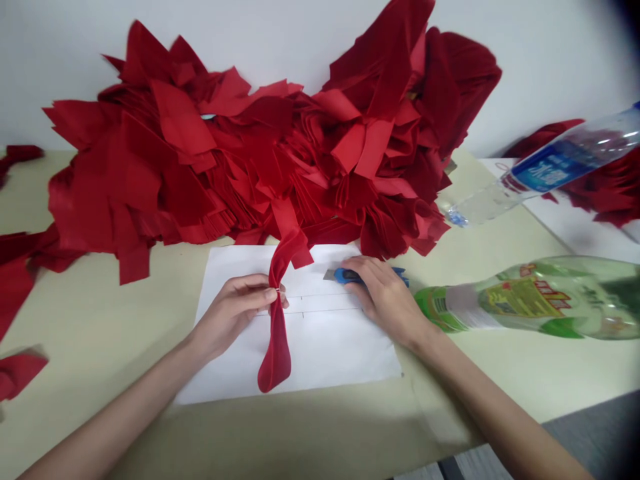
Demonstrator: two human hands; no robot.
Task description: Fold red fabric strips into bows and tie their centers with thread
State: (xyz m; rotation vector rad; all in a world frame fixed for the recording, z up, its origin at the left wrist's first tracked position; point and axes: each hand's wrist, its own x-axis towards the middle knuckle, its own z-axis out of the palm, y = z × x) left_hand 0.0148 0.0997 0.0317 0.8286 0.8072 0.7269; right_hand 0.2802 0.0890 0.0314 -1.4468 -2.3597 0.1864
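The left hand (245, 307) pinches a looped red ribbon (281, 333) above the lined white paper (330, 353); the right hand (385, 293) grips a blue cutter (350, 275) at the paper's right side. The right-hand bottles' labels (553, 165) are unreadable.

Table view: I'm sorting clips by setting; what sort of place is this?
Probably a craft or sewing workroom, judging by the heaped red fabric, the cutter and the lined paper.

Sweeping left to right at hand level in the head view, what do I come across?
Red cloth at the left edge, the left hand with a folded red fabric strip in its grip, the right hand, a green-tinted plastic bottle on its side.
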